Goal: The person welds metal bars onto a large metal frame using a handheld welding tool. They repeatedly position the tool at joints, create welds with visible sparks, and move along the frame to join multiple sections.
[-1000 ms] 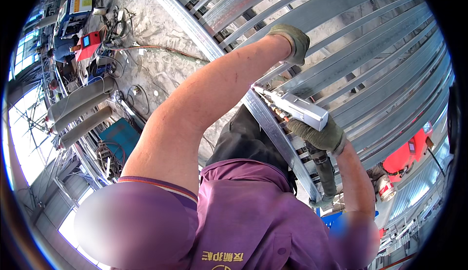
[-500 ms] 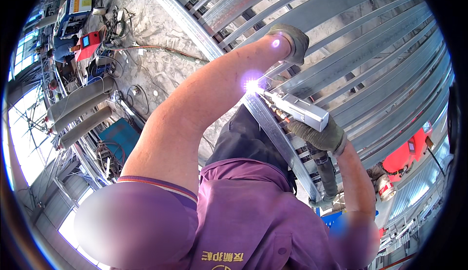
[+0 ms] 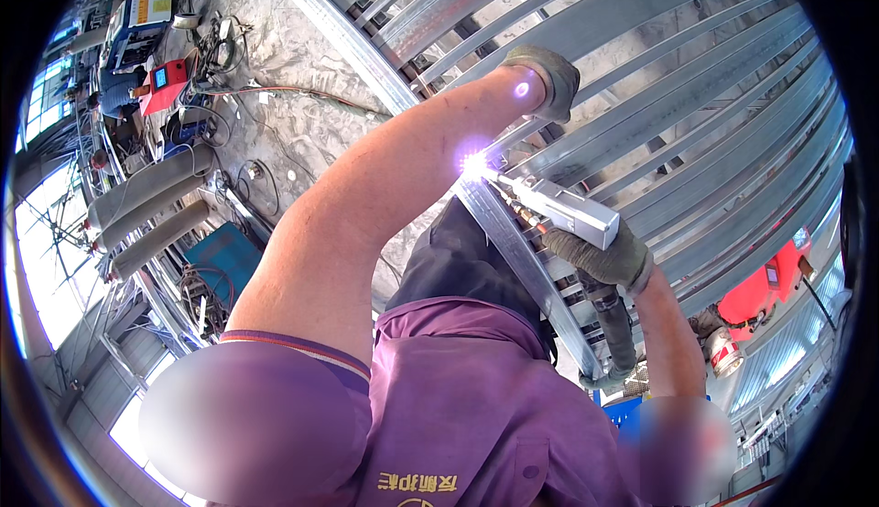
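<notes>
Torch: boxy, pale grey, narrow-nosed; located just right of frame centre, grasped in gloved right hand (image 3: pixel 604 258). Torch (image 3: pixel 569 209) nose directed at upper end of metal rail (image 3: pixel 526 264). Gloved left hand (image 3: pixel 549 84) noted over slats (image 3: pixel 632 17), upper centre; grip cannot be told. Violet-white glare (image 3: pixel 474 165) seen at nose; unlit one second earlier.

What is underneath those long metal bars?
Through gaps between the metal bars, pale floor and unclear dark patches show. What lies directly beneath is covered; the left hand and the white tool in the right hand hide more.
</notes>
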The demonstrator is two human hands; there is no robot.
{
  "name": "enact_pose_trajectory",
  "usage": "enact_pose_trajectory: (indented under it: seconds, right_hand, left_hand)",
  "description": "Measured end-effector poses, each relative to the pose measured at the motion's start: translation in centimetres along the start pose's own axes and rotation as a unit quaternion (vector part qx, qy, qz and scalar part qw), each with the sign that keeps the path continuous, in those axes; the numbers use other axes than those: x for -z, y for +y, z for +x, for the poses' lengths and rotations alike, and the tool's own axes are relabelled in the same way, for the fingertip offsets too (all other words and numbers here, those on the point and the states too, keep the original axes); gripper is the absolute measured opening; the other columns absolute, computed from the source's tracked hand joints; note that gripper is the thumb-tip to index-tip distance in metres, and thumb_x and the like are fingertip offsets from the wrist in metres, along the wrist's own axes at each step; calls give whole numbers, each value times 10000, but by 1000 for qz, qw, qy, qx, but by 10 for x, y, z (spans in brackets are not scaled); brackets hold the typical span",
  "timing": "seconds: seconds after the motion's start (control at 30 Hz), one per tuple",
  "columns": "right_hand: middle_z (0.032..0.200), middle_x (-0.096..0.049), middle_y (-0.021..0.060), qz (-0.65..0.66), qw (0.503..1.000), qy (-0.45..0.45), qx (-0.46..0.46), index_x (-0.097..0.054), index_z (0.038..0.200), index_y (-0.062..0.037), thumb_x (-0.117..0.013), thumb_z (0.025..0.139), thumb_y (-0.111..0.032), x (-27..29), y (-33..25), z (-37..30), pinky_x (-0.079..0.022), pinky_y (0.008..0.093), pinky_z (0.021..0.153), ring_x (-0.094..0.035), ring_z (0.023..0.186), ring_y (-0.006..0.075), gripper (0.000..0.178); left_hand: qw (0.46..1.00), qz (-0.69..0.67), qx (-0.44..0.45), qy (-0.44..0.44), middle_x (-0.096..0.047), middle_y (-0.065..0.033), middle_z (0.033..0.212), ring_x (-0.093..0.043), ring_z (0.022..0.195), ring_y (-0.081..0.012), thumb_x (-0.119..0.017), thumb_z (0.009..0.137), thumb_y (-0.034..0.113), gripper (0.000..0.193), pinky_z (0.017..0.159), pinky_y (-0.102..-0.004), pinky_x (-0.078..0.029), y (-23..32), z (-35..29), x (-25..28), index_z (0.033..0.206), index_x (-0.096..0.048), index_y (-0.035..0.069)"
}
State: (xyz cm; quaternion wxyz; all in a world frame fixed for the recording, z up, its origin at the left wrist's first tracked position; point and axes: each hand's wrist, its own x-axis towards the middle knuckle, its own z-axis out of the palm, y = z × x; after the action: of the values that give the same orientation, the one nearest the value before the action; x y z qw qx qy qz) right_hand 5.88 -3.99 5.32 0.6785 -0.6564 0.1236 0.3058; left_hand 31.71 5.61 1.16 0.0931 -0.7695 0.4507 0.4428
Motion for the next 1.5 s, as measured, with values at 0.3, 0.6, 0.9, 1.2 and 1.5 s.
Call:
enact_pose_trajectory:
  seconds: [0.3, 0.6, 0.9, 1.2, 1.5]
  right_hand:
    - [1129, -852, 104, -15, 1000, 3, -13, -809, 1261, -57, -904, 966, -200, 0, -5, -4, -653, 347, 854, -813, 1005, 169, 342]
    - [1133, -847, 114, 4, 1000, 18, -11, -794, 1301, -51, -880, 994, -240, -1, 13, -13, -631, 343, 846, -786, 1007, 143, 371]
    - [1111, -786, 19, 118, 985, 94, -89, -754, 1358, -20, -864, 1009, -219, -5, 21, -88, -584, 318, 837, -685, 954, 116, 417]
    - [1149, -804, 109, 151, 957, 240, -64, -745, 1374, -8, -847, 1008, -147, -107, 62, -124, -596, 365, 903, -741, 1021, 205, 404]
    - [1089, -816, 97, 124, 939, 316, -50, -783, 1294, -22, -849, 1016, -157, -172, 18, -78, -609, 369, 873, -767, 989, 210, 315]
  left_hand:
    - [1000, -5, -1, 2, -838, -150, 1189, -791, 1137, -383, -767, 989, 512, 507, 998, -501, -617, 0, 2, -1, 1247, -853, 84]
    - [998, -63, 10, -29, -853, -102, 977, -819, 934, -308, -734, 1008, 460, 410, 882, -478, -627, 0, -3, 5, 1059, -887, 84]
    - [996, -61, 23, -61, -843, -67, 876, -808, 850, -262, -686, 1025, 406, 396, 813, -446, -616, 3, -1, 8, 866, -883, 102]
    - [997, 5, -13, -78, -845, -101, 941, -802, 1005, -271, -638, 1078, 526, 506, 929, -453, -596, -2, 16, 1, 1028, -875, 82]
    - [999, 0, 33, 39, -784, -175, 1332, -739, 1255, -350, -519, 1106, 605, 633, 1120, -466, -556, -49, -30, 49, 1301, -788, 67]
